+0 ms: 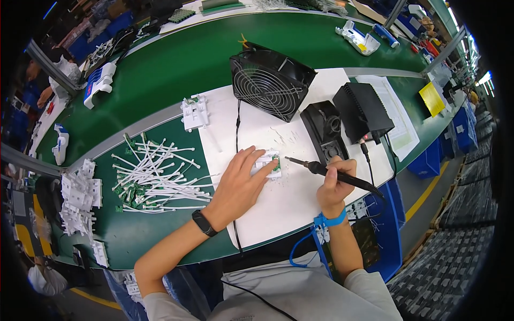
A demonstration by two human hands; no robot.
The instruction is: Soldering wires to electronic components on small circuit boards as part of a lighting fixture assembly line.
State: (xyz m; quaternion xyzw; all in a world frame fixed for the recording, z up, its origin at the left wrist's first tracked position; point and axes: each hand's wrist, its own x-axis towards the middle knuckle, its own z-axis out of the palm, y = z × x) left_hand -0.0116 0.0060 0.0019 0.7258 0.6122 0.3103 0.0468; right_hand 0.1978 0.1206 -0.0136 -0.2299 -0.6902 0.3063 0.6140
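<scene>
My left hand (239, 181) rests on the white sheet with its fingers around a small white plastic part (262, 162), steadying it. A small green circuit board (276, 165) sits at the part's right end. In my right hand (336, 185) is a black soldering iron (317, 168), its tip pointing left, just short of the green board. A blue wrist strap (332, 219) with a coiled cord circles my right wrist. Left of my left hand lies a loose heap of white cables (160, 176) with green boards on their ends.
A black fan (272, 80) stands behind the work. To the right are a soldering iron stand (324, 128) and a black power unit (363, 112). White plastic parts (80, 195) are stacked at far left; another white part (195, 113) lies near the conveyor (176, 64). A blue bin (393, 241) sits below right.
</scene>
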